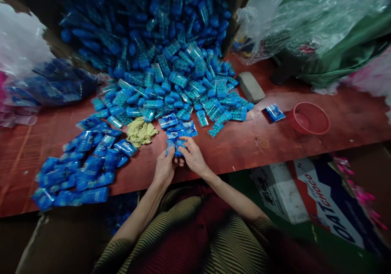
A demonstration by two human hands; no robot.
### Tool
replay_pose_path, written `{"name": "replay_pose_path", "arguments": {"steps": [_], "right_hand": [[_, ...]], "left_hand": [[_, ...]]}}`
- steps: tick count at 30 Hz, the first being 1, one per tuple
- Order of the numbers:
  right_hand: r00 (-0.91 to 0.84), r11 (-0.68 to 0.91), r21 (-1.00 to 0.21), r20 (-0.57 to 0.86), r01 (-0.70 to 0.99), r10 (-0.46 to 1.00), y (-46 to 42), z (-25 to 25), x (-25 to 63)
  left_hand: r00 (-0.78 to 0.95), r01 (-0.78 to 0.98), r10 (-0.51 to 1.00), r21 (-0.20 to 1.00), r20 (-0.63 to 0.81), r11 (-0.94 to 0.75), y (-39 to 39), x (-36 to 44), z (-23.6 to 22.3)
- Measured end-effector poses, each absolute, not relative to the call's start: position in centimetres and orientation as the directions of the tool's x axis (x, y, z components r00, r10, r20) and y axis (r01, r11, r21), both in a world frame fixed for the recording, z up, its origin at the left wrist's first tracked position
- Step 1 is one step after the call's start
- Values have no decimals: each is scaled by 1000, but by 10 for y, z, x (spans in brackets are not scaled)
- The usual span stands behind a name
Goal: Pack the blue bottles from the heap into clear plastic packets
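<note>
Close to the table's front edge, my left hand (165, 164) and my right hand (193, 155) are closed together on a small blue printed packet (175, 146). My fingers cover part of it, so its contents cannot be made out. Just beyond the packet lie several flat blue sleeves (188, 128). Left of them is a crumpled yellow-green cloth (141, 132). Behind spreads a big heap of clear, blue-capped bottles (177, 80) with small turquoise balls inside. At the left, filled blue packets (91, 166) lie in a pile.
A tipped-open carton (242, 1) at the back spills the bottles onto the red table (226, 151). To the right are a grey block (251, 87), a blue packet (274, 113) and a red plastic basket (310, 119). Plastic bags (51, 82) flank the carton. Below right stands a printed box (324, 200).
</note>
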State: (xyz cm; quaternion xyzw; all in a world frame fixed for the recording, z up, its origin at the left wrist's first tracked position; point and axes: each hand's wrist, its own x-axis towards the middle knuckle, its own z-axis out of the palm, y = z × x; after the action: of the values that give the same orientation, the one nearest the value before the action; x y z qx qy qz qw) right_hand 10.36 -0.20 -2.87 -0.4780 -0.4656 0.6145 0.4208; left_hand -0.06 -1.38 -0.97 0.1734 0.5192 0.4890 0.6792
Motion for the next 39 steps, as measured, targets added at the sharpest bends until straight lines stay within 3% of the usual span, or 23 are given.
{"name": "replay_pose_path", "arguments": {"steps": [2, 4, 6, 8, 11, 16, 20, 24, 26, 32, 34, 37, 39], "right_hand": [[-256, -115, -990, -131, 80, 958, -1, -21, 115], [-320, 68, -938, -47, 339, 946, 3, -12, 136], [-317, 231, -719, 16, 655, 948, 10, -4, 162], [-288, 256, -423, -13, 869, 958, 20, 0, 188], [-244, 233, -161, -54, 959, 968, 35, -2, 214], [-363, 358, -70, -88, 931, 928, 50, -12, 221], [-406, 396, -157, -37, 905, 913, 42, -17, 209], [-405, 365, -530, 43, 766, 913, 23, -18, 194], [-401, 350, -632, 67, 691, 913, 15, -18, 187], [-341, 306, -383, -26, 871, 940, 9, -26, 183], [-328, 274, -496, -23, 824, 944, 9, -24, 185], [-277, 188, -768, 14, 612, 961, 8, -14, 185], [-249, 157, -860, 36, 486, 968, 5, -8, 183]], "left_hand": [[91, -482, 812, 688, -577, 543, -15, -7, -7], [135, -485, 768, 634, -627, 603, -16, -14, -6], [115, -508, 727, 589, -677, 628, -16, -20, -4], [108, -537, 684, 537, -721, 651, -16, -23, -2], [164, -562, 623, 446, -765, 696, -17, -23, 2], [192, -579, 594, 399, -781, 711, -17, -17, 5], [159, -570, 599, 422, -785, 705, -18, -13, 1], [104, -566, 650, 493, -753, 661, -18, -9, -4], [88, -568, 672, 518, -735, 640, -17, -7, -5], [74, -541, 716, 575, -694, 614, -20, -9, -10], [82, -536, 722, 580, -687, 613, -21, -11, -13], [88, -534, 722, 579, -686, 616, -22, -13, -15], [99, -528, 729, 586, -677, 615, -22, -13, -15]]}}
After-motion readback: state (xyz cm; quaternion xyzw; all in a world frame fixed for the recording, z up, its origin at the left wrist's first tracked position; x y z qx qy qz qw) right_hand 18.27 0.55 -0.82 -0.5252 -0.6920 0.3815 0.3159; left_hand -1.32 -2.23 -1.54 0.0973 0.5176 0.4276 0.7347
